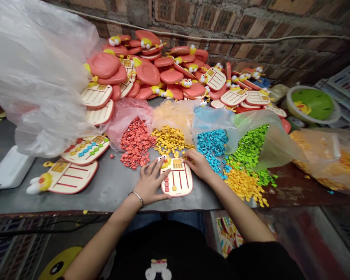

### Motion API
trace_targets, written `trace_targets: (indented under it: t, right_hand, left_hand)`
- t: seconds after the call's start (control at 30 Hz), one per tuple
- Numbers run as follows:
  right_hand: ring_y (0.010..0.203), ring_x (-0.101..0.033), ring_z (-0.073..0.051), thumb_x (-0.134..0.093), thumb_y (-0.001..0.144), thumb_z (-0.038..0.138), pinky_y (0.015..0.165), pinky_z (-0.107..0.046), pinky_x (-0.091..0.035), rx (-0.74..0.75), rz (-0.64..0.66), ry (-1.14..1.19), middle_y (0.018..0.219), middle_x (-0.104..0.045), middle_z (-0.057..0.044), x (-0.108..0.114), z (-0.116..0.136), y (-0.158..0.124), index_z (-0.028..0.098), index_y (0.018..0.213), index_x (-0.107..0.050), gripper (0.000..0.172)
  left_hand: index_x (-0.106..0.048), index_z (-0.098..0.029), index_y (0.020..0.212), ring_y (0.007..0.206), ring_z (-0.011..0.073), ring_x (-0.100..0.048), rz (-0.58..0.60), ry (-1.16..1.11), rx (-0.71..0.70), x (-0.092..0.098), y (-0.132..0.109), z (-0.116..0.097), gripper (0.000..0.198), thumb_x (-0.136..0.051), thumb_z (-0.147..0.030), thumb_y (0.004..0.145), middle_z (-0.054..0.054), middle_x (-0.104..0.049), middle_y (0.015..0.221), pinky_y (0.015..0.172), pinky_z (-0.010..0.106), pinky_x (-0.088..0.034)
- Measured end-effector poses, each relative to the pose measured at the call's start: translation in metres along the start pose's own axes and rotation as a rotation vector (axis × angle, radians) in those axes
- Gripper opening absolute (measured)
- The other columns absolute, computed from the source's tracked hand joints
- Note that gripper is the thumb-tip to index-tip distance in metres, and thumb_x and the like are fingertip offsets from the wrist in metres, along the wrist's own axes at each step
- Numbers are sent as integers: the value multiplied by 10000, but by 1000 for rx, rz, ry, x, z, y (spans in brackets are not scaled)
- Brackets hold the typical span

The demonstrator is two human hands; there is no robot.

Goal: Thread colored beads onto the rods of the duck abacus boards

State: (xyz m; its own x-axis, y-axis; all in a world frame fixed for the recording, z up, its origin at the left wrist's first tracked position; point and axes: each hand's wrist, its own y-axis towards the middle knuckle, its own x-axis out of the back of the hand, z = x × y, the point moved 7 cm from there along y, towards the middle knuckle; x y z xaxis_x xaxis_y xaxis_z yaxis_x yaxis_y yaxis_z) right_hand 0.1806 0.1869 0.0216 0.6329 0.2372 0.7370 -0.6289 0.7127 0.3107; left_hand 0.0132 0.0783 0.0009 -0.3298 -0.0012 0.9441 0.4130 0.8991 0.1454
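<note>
Got a pretty colorful work spot here. Right in front of me on the grey desk (111,192) is a red-rimmed cream toy board with a chick head (176,179), lying flat, with a few small beads in its slots. My left hand (151,181) is spread wide and pressing on the board's left edge, with a bangle (137,196) on that wrist. My right hand (198,164) rests lightly on the top right corner, fingers fairly close together. Neither hand looks closed around anything.

Just past the board are loose heaps of red beads (135,142), yellow beads (169,140), blue beads (211,146) and green beads (251,146), each spilling out of its own plastic bag. A separate pile of yellow beads (243,186) sits right beside the right forearm.

To the left, two more boards lie on the desk, one with rows of colored beads (86,150) and one without (64,177). A big clear plastic bag (37,77) bulges over that corner. Behind it all, a huge heap of red and cream boards (146,70) leans against the brick wall (251,23). Off to the right are a round tub with a green lid (312,104) and a bulging bag of orange-yellow pieces (323,155).
</note>
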Motion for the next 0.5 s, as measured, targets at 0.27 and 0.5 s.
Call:
trace_targets:
  t: [0.27,0.5]
  right_hand:
    - [938,-628,-222,-510,949,223,838,-406,-521,34,-103,-6,984,-677,-98,-4,7,-20,209,929,-671,163]
    - [810,-615,-212,-547,929,225,744,-362,-502,3,-31,3,830,-670,-72,-2,21,-34,208,887,-678,139]
  left_hand:
    - [-468,-264,1410,1402,401,-202,-14,24,3,1,1,-1,872,-625,-739,697,164,-229,1579,1031,537,-160]
    - [-442,-249,1433,1375,418,-226,-13,10,26,0,2,2,958,-621,-783,658,150,-277,1564,1040,550,-163]
